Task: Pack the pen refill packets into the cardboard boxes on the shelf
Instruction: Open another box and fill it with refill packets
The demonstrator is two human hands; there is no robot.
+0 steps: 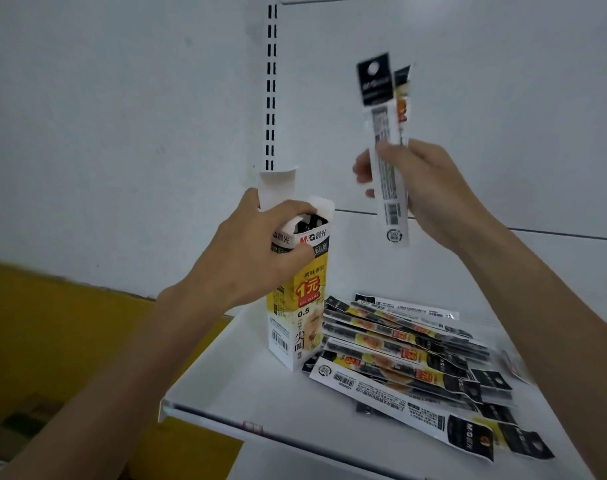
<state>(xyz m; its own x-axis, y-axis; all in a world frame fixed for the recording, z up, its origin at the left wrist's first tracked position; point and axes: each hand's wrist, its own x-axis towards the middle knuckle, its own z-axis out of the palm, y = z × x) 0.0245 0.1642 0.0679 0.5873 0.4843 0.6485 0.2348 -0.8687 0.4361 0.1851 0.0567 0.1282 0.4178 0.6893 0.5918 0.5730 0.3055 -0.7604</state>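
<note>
Our left hand (260, 251) grips the box (298, 306) near its top, fingers curled across the front face and thumb behind by the rear flap; the box stands upright on the shelf (246, 393), long axis vertical, mouth open upward with its flaps raised; dark packet ends show inside the mouth.

Our right hand (423, 188) pinches a few held packets (387, 140) around their middle, thumb on the near side and fingertips showing past the far edge; we count at least two, though blur hides the exact number; they stand nearly upright, black header ends up, barcode ends down, tops leaning a little to the left; they hang in the air right of the box, above its mouth level and apart from it.

The pile (416, 362) lies flat on the shelf just right of the box base; we cannot tell whether it touches the box; its packets are fanned, long axes running from the left rear to the right front; the nearest one lies white back up, barcode end left, black header right.

A slotted rail (271, 81) rises up the white back panel behind the box.
</note>
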